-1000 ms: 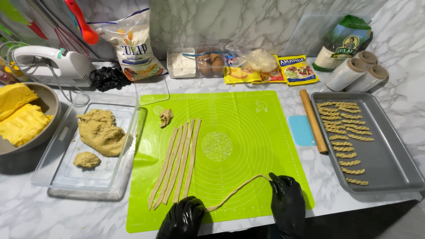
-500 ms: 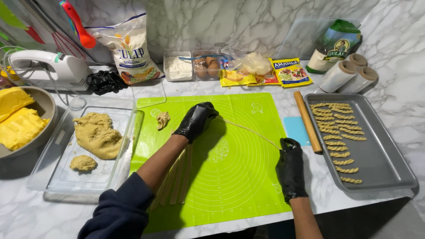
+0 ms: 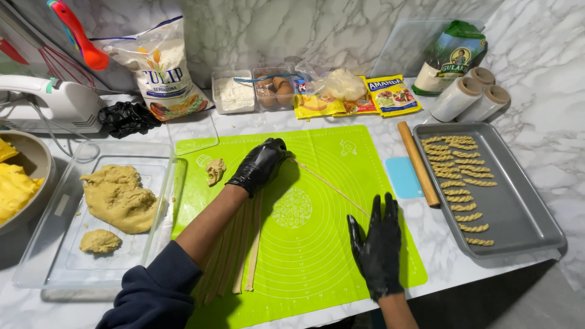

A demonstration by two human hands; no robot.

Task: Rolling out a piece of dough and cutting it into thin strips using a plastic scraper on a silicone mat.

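Both my hands wear black gloves over a green silicone mat [image 3: 365, 152]. My left hand [image 3: 259, 166] presses on the far end of a thin dough rope [image 3: 329, 186] at the mat's upper middle. My right hand [image 3: 376, 244] lies flat with fingers spread on the rope's near end at the mat's lower right. The rope runs diagonally between them. Several cut dough strips [image 3: 250, 256] lie on the mat under my left forearm. A small dough scrap [image 3: 214, 170] sits just left of my left hand.
A clear tray [image 3: 161, 201] with dough lumps is on the left. A grey baking tray [image 3: 524, 219] of twisted dough pieces stands at the right, beside a wooden rolling pin [image 3: 418, 163] and blue scraper [image 3: 403, 178]. Flour bag, packets, containers and a hand mixer [image 3: 49, 106] line the back.
A second ago both hands held the rope at the mat's near edge. My left hand carried one end to the far middle and my right hand moved right, stretching the rope diagonally.
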